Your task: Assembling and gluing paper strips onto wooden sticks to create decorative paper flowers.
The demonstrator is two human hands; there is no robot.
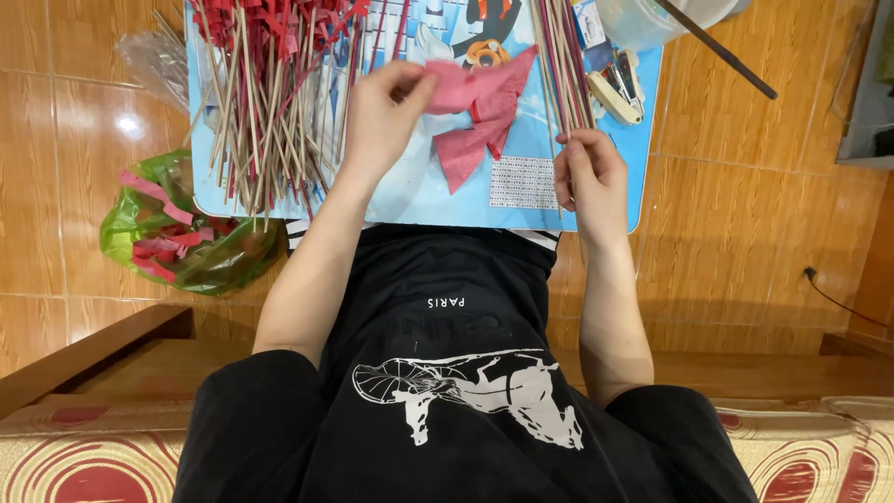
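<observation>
Pinching pink paper (475,107) in the left hand (386,112), the right hand (589,177) grips a thin stick (564,112); a green bag (186,237) holds pink scraps (158,247).

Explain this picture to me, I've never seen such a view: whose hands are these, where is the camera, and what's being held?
One camera, worn on a person's head, looks down at their own bare hands. The left hand pinches a pink crinkled paper piece. The right hand grips thin wooden sticks. Both work over a light blue printed board on the lap. On it lie a heap of sticks with red paper tips and a cream stapler. A green plastic bag of pink scraps sits on the tiled floor.
</observation>
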